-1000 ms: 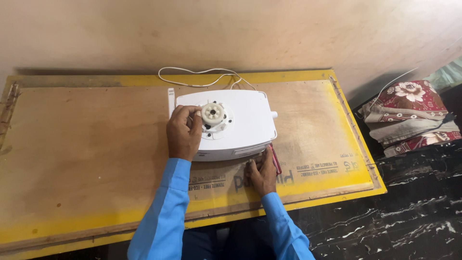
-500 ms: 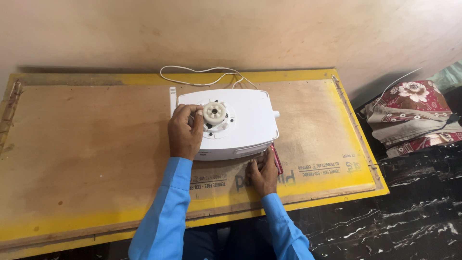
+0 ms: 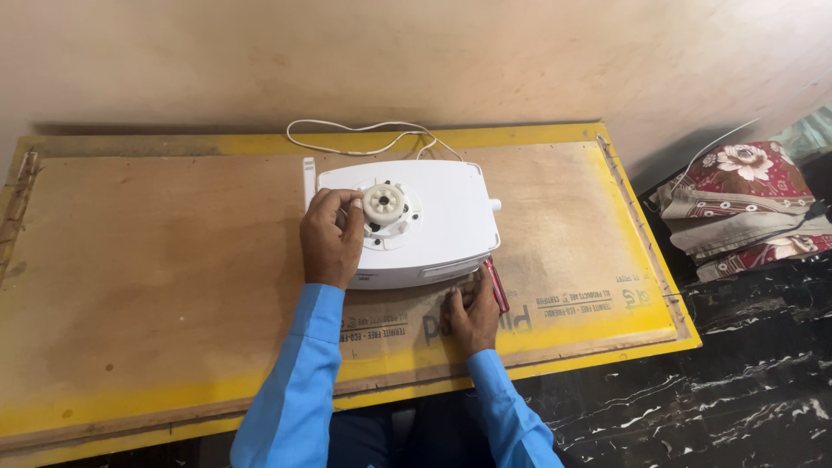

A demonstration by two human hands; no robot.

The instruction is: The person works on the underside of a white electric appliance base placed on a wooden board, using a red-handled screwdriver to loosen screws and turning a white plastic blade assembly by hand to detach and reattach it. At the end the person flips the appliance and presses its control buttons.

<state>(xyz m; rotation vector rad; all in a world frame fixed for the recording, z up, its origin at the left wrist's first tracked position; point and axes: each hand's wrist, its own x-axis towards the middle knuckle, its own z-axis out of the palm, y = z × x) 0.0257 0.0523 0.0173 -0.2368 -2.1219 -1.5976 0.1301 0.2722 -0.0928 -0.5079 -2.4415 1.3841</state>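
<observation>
Home workshop, plywood bench [image 3: 156, 286], folded bedding [image 3: 737, 212]

Left hand [image 3: 331, 236] grips white appliance's [image 3: 433, 217] toothed hub [image 3: 383, 203] | right hand [image 3: 471, 310] rests by red-handled tool [image 3: 497, 284] | plywood table [image 3: 156, 286]

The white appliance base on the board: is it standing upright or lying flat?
Lying flat. The white appliance base rests broad side down on the plywood board, its round coupler facing up.

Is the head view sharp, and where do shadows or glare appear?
Head view: sharp and evenly lit; the white appliance housing is bright but not washed out; a soft shadow lies along the wall behind the plywood board; glossy reflections show on the dark marble floor.
</observation>
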